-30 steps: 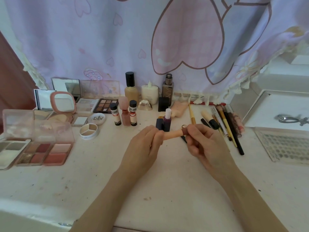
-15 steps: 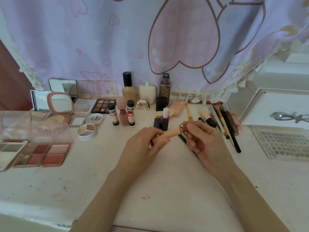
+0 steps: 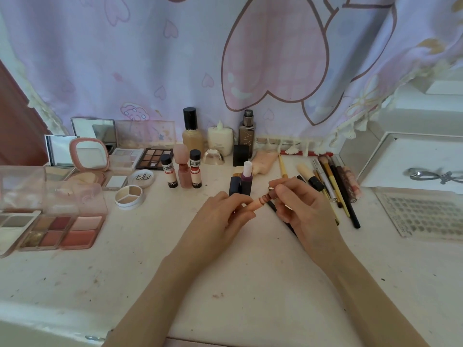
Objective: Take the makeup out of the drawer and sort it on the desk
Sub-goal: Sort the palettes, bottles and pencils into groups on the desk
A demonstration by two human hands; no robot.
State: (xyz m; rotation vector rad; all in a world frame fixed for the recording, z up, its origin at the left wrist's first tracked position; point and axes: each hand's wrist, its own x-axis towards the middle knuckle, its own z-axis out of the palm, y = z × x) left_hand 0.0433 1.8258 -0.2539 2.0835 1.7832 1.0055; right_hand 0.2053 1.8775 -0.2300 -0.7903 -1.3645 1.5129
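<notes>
Tilted up since a moment ago, the peach tube (image 3: 258, 203) is being pinched mid-frame above the table (image 3: 240, 276), left hand (image 3: 220, 216) curling around its body, right hand (image 3: 303, 209) gripping its cap.

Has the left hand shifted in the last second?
Yes, a little. The left hand has crept right and away from the person, ending nearer the purple bottle. Less of the tube now shows between it and the right hand.

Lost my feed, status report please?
Left hand and right hand both pinching peach lip tube above desk. Brushes lie close behind right hand.
</notes>
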